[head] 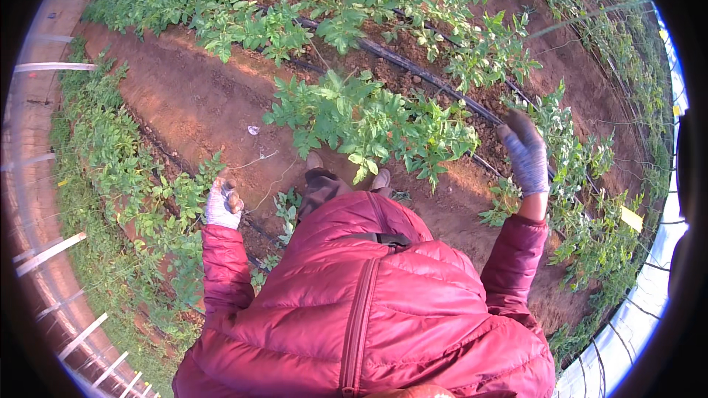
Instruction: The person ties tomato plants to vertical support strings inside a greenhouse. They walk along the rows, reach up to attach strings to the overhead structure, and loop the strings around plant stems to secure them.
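Note:
My left hand [224, 202], in a pale knit glove with soil-stained fingertips, is curled at the left beside a row of tomato-like plants [188, 193]. A thin length of twine [271, 185] runs from it, loose over the bare soil. My right hand [525, 157], in a similar glove with dark fingertips, is raised at the right over the black drip hose [470, 100] and the leafy plants beside it. Its thumb stands apart from the fingers, and nothing shows in it. A bushy green plant [370, 121] grows directly before my feet, between the hands.
Another drip line [160, 146] lies along the left row. A small whitish scrap [253, 130] is on the soil path [193, 99]. A yellow card [631, 219] hangs among plants at right. Thin strings [586, 21] cross the upper right. White posts [52, 254] line the left edge.

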Tool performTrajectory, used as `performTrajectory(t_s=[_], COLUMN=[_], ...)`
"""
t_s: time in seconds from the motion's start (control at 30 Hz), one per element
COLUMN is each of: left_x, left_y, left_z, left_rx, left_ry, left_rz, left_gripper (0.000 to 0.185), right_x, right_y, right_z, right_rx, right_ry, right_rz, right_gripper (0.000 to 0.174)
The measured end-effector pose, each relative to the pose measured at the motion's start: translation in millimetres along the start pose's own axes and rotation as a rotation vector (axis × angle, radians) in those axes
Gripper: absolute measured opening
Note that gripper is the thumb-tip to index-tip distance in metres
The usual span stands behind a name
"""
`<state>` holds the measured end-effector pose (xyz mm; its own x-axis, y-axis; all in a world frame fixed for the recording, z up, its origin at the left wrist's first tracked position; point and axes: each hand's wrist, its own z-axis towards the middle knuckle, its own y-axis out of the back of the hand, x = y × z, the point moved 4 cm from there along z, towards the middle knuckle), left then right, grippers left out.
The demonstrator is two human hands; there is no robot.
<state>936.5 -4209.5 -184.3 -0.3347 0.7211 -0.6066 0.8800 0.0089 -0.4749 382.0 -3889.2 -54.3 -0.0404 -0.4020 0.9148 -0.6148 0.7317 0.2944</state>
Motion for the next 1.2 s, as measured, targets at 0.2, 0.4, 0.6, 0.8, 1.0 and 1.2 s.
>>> performTrajectory(t_s=[0.2,0.4,0.6,0.8,1.0,1.2], left_x=[-27,-104,-210,-338,-447,-467], left_y=[1,2,72,194,274,319], left_z=[0,18,53,66,42,58], left_rx=[0.096,0.219,0.221,0.184,0.193,0.054], left_ry=[0.008,-0.110,-0.222,-0.313,-0.577,-0.609], left_rz=[0.012,0.064,0.151,0.081,-0.004,-0.085], left_gripper=[0.033,0.031,0.025,0.031,0.033,0.035], right_x=[-140,-132,-93,-38,48,129], right_y=[-81,-157,-266,-451,-576,-630], right_z=[-72,-72,-55,-60,-27,50], right_rx=[0.715,0.575,0.478,0.796,0.876,0.650], right_ry=[-0.148,0.020,-0.086,-0.175,0.105,0.196], right_rz=[-0.641,-0.556,-0.555,-0.642,-0.696,-0.491], right_gripper=[0.043,0.042,0.039,0.038,0.046,0.038])
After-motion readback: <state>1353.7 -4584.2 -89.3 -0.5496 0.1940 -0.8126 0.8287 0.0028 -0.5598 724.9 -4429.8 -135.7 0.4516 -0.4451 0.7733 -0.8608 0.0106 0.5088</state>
